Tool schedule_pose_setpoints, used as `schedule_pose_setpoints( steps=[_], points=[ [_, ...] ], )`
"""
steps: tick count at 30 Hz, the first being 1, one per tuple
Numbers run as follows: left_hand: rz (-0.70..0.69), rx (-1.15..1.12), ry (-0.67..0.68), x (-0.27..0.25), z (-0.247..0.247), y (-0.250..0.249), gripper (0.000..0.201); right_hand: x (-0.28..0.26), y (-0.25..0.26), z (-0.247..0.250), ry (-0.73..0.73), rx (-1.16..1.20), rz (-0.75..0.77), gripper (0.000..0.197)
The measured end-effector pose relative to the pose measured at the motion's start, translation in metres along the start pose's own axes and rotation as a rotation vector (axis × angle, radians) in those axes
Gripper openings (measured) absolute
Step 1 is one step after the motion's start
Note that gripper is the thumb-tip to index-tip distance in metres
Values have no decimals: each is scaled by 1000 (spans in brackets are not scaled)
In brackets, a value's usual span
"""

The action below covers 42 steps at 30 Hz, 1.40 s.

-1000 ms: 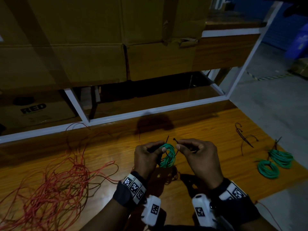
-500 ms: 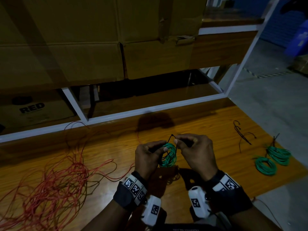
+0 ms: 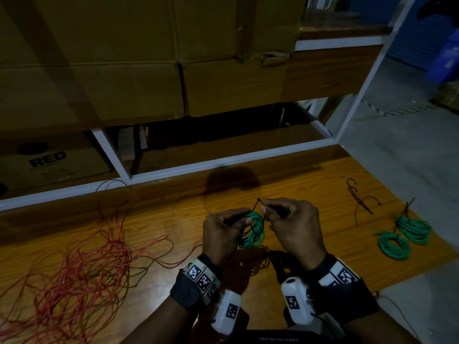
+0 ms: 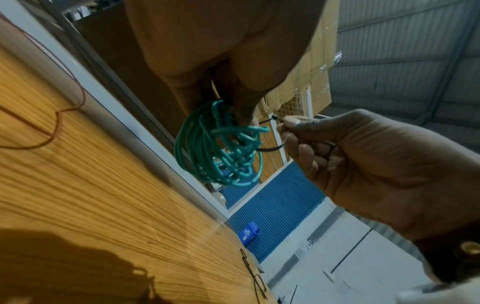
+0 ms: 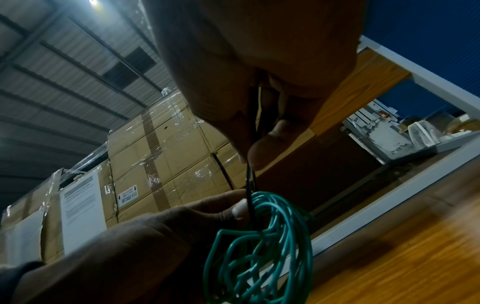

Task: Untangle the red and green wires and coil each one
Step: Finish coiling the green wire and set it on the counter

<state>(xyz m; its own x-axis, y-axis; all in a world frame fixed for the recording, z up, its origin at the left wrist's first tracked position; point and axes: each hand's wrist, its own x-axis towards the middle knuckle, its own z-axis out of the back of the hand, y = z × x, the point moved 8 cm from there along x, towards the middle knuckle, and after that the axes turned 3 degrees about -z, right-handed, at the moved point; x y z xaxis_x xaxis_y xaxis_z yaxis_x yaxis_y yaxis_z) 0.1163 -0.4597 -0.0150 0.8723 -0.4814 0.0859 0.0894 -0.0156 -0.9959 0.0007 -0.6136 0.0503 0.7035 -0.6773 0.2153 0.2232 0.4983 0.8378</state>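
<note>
— Holding what, exactly?
— Left hand [image 3: 221,234] grips a green wire coil [image 3: 254,229] above the wooden table [image 3: 298,194]; right hand [image 3: 290,224] pinches a black cable tie [image 4: 272,147] looped through it.
— And the red wire [image 3: 74,276]?
— Loose tangle at the table's left (two finished green coils [image 3: 402,237] lie far right).
</note>
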Motion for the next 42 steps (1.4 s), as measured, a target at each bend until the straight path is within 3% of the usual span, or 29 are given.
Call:
schedule_pose_setpoints(
  steps=[9,27,42],
  points=[
    [-33,-13,33,-3,-2,-7,22,-4,-1,-6,59,-74,-36,14],
    [-61,11,18,-5,-2,-10,21,-12,11,13,-67,-25,61,16],
    [-92,75,67,-12,-7,-16,24,-20,19,3,99,-123,-4,6]
  ],
)
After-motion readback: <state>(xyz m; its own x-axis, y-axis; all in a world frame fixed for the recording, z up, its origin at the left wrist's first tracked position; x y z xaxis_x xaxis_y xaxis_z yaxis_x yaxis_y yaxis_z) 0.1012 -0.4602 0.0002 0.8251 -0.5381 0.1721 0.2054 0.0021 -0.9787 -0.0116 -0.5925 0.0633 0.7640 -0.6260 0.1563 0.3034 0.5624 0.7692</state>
